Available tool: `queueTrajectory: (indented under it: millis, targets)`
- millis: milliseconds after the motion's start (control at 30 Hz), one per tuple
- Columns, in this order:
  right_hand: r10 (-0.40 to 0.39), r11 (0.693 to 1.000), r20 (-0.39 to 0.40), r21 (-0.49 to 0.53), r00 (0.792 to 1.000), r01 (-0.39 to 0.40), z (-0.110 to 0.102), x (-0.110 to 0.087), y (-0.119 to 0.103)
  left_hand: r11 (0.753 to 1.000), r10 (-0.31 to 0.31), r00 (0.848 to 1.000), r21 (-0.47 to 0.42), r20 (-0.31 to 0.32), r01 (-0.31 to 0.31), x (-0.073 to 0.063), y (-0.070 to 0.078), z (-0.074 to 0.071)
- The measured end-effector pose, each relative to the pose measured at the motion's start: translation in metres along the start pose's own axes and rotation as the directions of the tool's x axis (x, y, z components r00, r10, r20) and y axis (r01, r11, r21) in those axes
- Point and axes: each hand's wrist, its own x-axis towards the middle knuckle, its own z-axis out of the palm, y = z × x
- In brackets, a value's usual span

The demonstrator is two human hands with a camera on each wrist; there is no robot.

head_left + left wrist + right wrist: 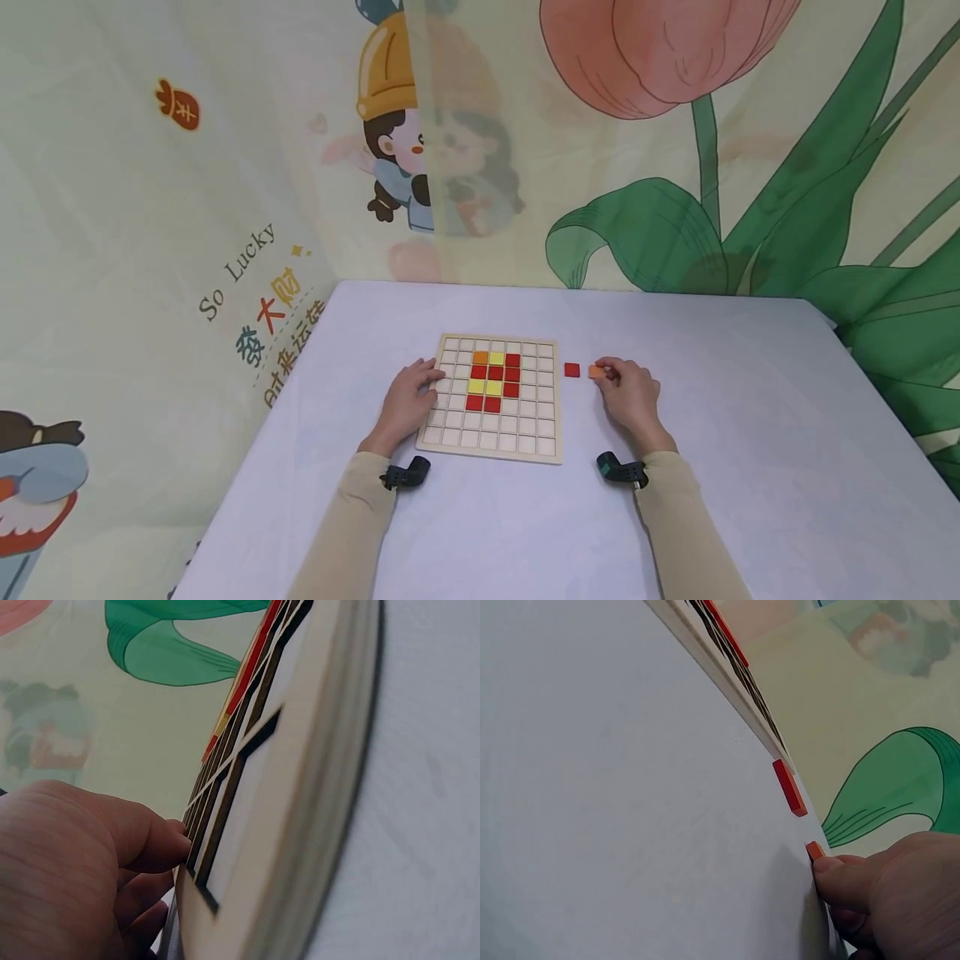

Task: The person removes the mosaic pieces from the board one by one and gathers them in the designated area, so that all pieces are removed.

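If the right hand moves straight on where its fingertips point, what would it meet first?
Probably the loose red tile, left of the orange tile in the right hand, then the board; height is unclear.

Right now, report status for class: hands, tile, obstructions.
Left hand touching grid board. Right hand pinching orange tile. Loose red tile between pinched tile and board.

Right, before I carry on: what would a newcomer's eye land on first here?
Probably the huge pink flower printed along the top of the head view, right of centre. Next, the bright red, yellow and orange tiles in the middle of the pale board. Then the right hand, pinching an orange tile to the right of a loose red tile.
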Motion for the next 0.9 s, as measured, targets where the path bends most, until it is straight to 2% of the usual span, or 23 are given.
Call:
queueTrajectory:
  millis: [467, 900]
  targets:
    - [0.024, 0.999, 0.024, -0.042, 0.999, -0.023, -0.0017, 0.0041, -0.0024, 1.000, 0.012, 1.000, -0.001, 0.001, -0.012, 0.0003, 0.0025, -0.0010]
    - [0.039, 0.998, 0.050, -0.044, 0.998, -0.037, -0.0014, 0.0070, -0.0001, 1.000, -0.006, 1.000, 0.001, 0.012, 0.006, 0.0001, 0.0039, -0.0019]
